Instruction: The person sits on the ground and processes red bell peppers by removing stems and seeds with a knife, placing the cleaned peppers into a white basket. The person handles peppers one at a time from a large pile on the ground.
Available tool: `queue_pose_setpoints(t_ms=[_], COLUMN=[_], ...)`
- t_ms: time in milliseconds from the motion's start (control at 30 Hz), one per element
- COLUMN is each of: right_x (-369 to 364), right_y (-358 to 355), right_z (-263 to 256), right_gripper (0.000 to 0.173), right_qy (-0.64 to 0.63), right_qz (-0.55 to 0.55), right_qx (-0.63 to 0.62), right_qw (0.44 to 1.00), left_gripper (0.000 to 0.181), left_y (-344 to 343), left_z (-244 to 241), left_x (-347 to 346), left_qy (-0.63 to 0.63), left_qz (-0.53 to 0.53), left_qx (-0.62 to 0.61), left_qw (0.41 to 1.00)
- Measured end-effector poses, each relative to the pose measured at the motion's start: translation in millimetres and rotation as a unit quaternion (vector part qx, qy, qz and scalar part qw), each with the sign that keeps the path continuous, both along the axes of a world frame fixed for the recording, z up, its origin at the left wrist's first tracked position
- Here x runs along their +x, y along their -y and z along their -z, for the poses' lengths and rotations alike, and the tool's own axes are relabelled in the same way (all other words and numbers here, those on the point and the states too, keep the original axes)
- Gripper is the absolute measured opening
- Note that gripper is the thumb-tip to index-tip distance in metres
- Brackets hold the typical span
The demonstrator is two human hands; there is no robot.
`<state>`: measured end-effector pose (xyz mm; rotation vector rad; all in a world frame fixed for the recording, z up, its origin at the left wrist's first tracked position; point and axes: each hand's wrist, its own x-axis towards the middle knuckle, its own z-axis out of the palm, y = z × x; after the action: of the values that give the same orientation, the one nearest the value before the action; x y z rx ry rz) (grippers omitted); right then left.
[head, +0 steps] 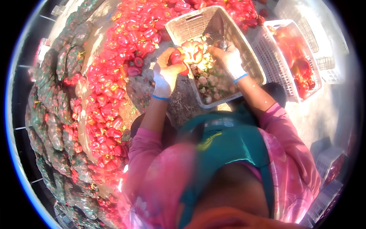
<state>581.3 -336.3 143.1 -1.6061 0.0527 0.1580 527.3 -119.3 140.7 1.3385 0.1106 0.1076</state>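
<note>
My left hand [166, 68], in a glove with orange fingers and a blue cuff, grips a red bell pepper [177, 57]. The pepper's cut, hollow side [195, 52] faces right and glows in the sun. Close to that opening is my gloved right hand [228, 58], its fingers closed around a small tool [223, 45] with a shiny metal part. Its exact kind and far end are unclear. Both hands are over a pale plastic crate [251, 54]. Pepper cores with seeds and green stems [207, 86] lie in the crate's bottom.
Heaped red bell peppers [105, 114] curve along the left and far side. Beyond them are stacked filled mesh sacks [54, 126]. A white crate [266, 60] of red peppers [303, 71] stands at right, with more white crates [326, 63] past it.
</note>
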Motion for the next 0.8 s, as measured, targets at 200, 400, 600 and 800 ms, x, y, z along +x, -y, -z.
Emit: queue_pose_setpoints(t_ms=[200,400,600,800], right_x=[-21.4,-9.6,-12.1,-7.7], right_y=[-25.9,-11.9,-11.1,21.1], right_z=[6.4,14.0,-2.5,-46.2], right_gripper=[0.047,0.040,0.032,0.035], right_qy=[0.179,-0.018,0.015,0.002], right_qz=[-0.019,-0.139,-0.123,-0.172], right_qx=[-0.070,0.063,0.036,0.018], right_qw=[0.981,0.988,0.992,0.985], left_gripper=[0.057,0.060,0.053,0.049], left_y=[36.8,37.9,33.4,-2.0], left_z=[-7.4,12.4,4.3,-2.0], left_x=[-19.1,-19.5,-14.6,-2.4], left_qy=[0.171,0.055,-0.039,-0.066], left_qz=[-0.062,0.047,0.064,0.012], left_qx=[0.385,0.047,-0.145,-0.269], left_qw=[0.905,0.996,0.987,0.961])
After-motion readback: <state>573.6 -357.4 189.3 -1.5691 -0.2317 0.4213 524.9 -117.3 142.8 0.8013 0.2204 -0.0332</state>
